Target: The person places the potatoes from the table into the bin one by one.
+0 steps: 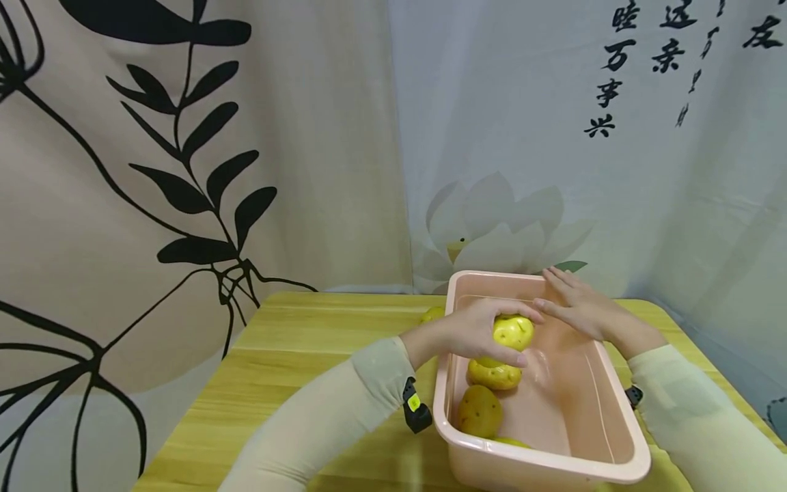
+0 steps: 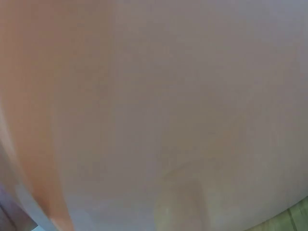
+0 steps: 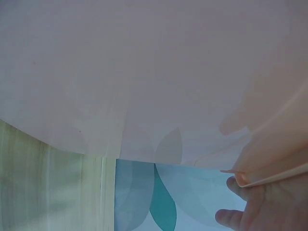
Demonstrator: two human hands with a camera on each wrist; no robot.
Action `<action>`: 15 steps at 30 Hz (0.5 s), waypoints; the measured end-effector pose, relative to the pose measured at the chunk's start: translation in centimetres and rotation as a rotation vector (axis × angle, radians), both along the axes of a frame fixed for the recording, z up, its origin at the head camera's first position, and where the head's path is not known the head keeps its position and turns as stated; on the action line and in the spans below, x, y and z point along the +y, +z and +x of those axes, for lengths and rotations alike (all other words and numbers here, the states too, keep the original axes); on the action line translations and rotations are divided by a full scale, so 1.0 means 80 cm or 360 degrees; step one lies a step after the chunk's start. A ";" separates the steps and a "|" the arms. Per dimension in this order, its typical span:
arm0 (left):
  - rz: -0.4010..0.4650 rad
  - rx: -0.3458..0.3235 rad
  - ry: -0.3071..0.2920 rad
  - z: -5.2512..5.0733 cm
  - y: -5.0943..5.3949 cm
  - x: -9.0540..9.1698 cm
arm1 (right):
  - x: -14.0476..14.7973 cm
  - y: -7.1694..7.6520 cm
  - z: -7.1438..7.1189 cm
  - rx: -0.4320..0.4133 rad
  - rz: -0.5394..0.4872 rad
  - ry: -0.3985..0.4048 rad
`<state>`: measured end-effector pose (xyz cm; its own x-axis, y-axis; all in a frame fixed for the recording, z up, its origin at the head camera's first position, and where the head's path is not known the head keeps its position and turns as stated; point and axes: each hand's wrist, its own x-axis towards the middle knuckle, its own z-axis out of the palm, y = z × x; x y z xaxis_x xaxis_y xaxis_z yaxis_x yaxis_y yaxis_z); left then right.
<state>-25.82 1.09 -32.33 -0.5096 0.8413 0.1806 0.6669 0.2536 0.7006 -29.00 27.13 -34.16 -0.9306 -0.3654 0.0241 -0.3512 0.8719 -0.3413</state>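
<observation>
In the head view a pink plastic basin (image 1: 599,403) stands on the table. My left hand (image 1: 461,331) reaches over its left rim and grips a yellow potato (image 1: 513,332), thumb below and fingers above. Just under that hand another potato (image 1: 494,375) lies in the basin, with a browner potato (image 1: 479,411) nearer the front. My right hand (image 1: 581,307) lies over the basin's far right rim, its fingers fairly straight. In the right wrist view, fingertips of the right hand (image 3: 269,207) show beside the rim. The basin wall (image 2: 168,96) fills the left wrist view and hides the left hand.
One more potato (image 1: 433,313) sits on the wooden table (image 1: 344,321), outside the basin at its far left corner. Part of a further potato (image 1: 512,443) shows behind the basin's front rim. A patterned curtain (image 1: 332,137) hangs behind the table.
</observation>
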 end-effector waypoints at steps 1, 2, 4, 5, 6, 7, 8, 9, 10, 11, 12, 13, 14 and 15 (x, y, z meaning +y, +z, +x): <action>-0.0023 0.0007 -0.0004 0.000 0.000 0.001 | 0.000 0.000 0.000 -0.0001 0.0000 -0.0005; -0.0042 0.0008 -0.0011 0.000 0.000 0.002 | 0.000 0.000 0.000 -0.0002 0.0000 -0.0008; -0.0088 0.0012 -0.0020 0.001 0.001 0.004 | -0.001 0.000 0.000 -0.0003 -0.0001 -0.0014; -0.0109 0.0025 -0.0024 0.001 0.001 0.004 | -0.001 0.000 0.000 -0.0004 -0.0002 -0.0017; -0.0126 0.0041 -0.0031 0.002 0.002 0.005 | -0.001 0.000 0.000 -0.0005 -0.0001 -0.0020; -0.0142 0.0046 -0.0036 0.002 0.002 0.005 | -0.001 0.000 0.000 -0.0004 0.0001 -0.0022; -0.0158 0.0047 -0.0038 0.002 0.002 0.005 | -0.001 0.000 -0.001 -0.0006 0.0002 -0.0021; -0.0173 0.0064 -0.0040 0.002 0.001 0.005 | -0.001 0.000 -0.001 -0.0008 0.0002 -0.0021; -0.0180 0.0081 -0.0046 0.002 0.001 0.005 | 0.000 0.000 -0.001 -0.0011 0.0005 -0.0022; -0.0186 0.0084 -0.0049 0.002 0.000 0.005 | 0.000 0.000 -0.001 -0.0015 0.0006 -0.0022; -0.0199 0.0088 -0.0050 0.002 -0.001 0.006 | 0.001 0.000 -0.002 -0.0020 0.0007 -0.0022; -0.0211 0.0088 -0.0052 0.001 -0.001 0.006 | 0.001 -0.001 -0.002 -0.0023 0.0007 -0.0021; -0.0225 0.0106 -0.0053 0.001 -0.002 0.006 | 0.002 -0.001 -0.002 -0.0028 0.0005 -0.0019; -0.0237 0.0126 -0.0056 0.001 -0.003 0.006 | 0.002 -0.001 -0.002 -0.0029 0.0003 -0.0015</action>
